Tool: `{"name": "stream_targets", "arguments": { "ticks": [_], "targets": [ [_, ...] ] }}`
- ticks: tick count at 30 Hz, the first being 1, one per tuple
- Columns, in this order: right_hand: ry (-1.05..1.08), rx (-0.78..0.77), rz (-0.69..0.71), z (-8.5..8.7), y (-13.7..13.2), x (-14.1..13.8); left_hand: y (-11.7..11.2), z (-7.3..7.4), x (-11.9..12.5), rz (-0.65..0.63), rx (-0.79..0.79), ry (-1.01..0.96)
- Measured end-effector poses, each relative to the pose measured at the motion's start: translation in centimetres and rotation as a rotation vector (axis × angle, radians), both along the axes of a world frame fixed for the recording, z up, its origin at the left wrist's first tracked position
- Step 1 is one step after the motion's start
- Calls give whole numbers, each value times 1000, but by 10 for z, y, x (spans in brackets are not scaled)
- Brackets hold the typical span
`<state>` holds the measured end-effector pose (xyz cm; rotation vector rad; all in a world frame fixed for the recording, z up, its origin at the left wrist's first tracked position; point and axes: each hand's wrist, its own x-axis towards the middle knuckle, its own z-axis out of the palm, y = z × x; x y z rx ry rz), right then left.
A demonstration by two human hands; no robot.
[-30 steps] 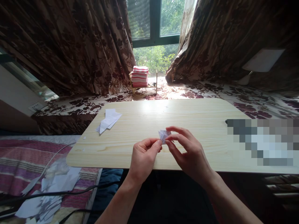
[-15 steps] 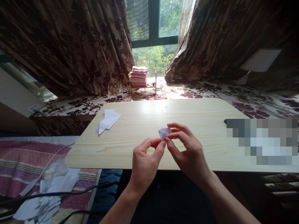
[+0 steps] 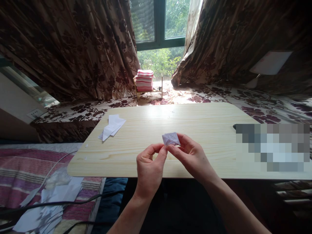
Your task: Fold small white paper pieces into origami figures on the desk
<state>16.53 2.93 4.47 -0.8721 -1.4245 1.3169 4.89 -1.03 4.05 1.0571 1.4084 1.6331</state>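
Observation:
A small folded piece of white paper (image 3: pixel 170 138) is held up above the near half of the table. My left hand (image 3: pixel 151 164) pinches its lower left corner between thumb and forefinger. My right hand (image 3: pixel 191 154) grips the lower right part, its thumb in front and its fingers behind, partly hidden by the paper. The two thumbs nearly meet at the paper's bottom edge. Farther left, several white paper pieces (image 3: pixel 113 126) overlap on the tabletop.
The pale wood-grain table (image 3: pixel 207 123) has rounded corners. Paper sheets (image 3: pixel 52 204) and a dark cable (image 3: pixel 73 202) lie over the bed at lower left. A blurred-out patch (image 3: pixel 275 148) covers the table's right end. Beyond stands a pink-and-white cloth stack (image 3: pixel 144 80).
The folded paper has turned so that a wider face shows. My right hand's fingers have slid behind it and its thumb has come across; both hands have moved slightly left.

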Motion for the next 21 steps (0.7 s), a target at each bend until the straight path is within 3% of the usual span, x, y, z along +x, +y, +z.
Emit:
{"name": "stream_targets", "arguments": {
  "ticks": [7, 13, 21],
  "targets": [
    [53, -82, 8, 6, 2, 2, -1, 2, -3, -66, -43, 2],
    [-4, -64, 33, 9, 4, 5, -1, 8, -5, -160, -36, 76],
    [-13, -44, 45, 6, 8, 4, -4, 9, -7, -205, -41, 26]
  ]
}}
